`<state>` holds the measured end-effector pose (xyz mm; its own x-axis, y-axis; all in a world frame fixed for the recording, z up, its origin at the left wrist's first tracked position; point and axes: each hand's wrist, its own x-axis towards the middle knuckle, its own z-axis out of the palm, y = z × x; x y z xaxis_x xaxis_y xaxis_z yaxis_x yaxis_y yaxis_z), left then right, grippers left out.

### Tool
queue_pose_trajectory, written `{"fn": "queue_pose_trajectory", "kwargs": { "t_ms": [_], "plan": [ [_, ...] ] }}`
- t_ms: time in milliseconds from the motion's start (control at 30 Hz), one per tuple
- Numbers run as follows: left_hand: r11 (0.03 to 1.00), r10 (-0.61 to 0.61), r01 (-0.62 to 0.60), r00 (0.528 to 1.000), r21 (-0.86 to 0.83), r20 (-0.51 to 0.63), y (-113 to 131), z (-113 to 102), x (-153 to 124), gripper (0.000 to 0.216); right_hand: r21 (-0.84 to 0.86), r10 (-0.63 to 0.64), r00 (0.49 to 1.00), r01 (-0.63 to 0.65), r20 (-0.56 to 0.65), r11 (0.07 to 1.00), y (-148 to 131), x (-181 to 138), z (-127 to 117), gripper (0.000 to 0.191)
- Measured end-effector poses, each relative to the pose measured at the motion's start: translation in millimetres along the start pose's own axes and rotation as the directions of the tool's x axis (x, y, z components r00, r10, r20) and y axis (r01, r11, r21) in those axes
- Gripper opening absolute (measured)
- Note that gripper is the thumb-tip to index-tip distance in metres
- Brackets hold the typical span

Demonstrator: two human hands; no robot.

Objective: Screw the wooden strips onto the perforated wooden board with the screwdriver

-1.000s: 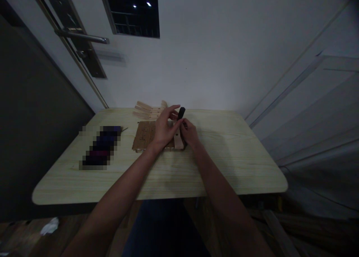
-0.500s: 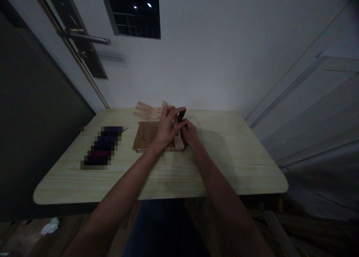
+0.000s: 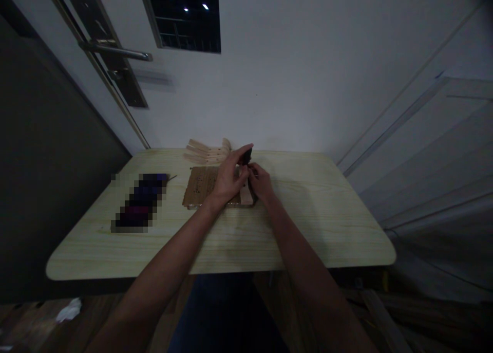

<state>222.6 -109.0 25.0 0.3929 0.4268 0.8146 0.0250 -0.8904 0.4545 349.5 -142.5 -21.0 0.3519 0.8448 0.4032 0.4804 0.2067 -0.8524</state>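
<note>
A brown wooden board [image 3: 200, 187] dotted with small holes lies near the middle of a pale wooden table [image 3: 231, 240]. A light wooden strip [image 3: 245, 194] rests along the board's right edge. My left hand [image 3: 227, 177] lies over the board, its fingers curled round the top of a small black tool [image 3: 246, 155]. My right hand [image 3: 260, 181] is closed on the lower part of the same tool, right beside the strip. The tool's tip is hidden behind my fingers.
Several loose wooden strips [image 3: 204, 151] lie fanned out at the table's far edge against the white wall. A dark blurred object [image 3: 139, 204] sits on the table's left part. A door with a metal handle [image 3: 115, 50] stands at the left.
My left hand's fingers have curled in over the top of the black tool, which they only reached toward before. The right hand has barely shifted.
</note>
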Motion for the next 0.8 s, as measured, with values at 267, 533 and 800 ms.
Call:
{"fn": "queue_pose_trajectory", "kwargs": {
  "t_ms": [267, 533, 800],
  "plan": [
    [0.997, -0.019, 0.02, 1.0, 0.081, -0.021, 1.3, -1.6, 3.5, 0.044, 0.005, -0.016, 1.0, 0.016, -0.021, 1.0, 2.5, 0.7, 1.0, 0.014],
    [0.999, -0.026, 0.027, 0.999, 0.045, -0.024, -0.8, -0.2, 1.5, 0.046, -0.012, -0.025, 1.0, 0.025, 0.0, 1.0, 1.5, 0.9, -0.2, 0.017],
    [0.999, -0.01, 0.011, 1.0, -0.033, 0.03, 1.4, 0.0, 0.9, 0.041, 0.005, -0.008, 1.0, 0.008, 0.006, 1.0, 2.8, 1.2, 0.6, 0.016]
  ]
}}
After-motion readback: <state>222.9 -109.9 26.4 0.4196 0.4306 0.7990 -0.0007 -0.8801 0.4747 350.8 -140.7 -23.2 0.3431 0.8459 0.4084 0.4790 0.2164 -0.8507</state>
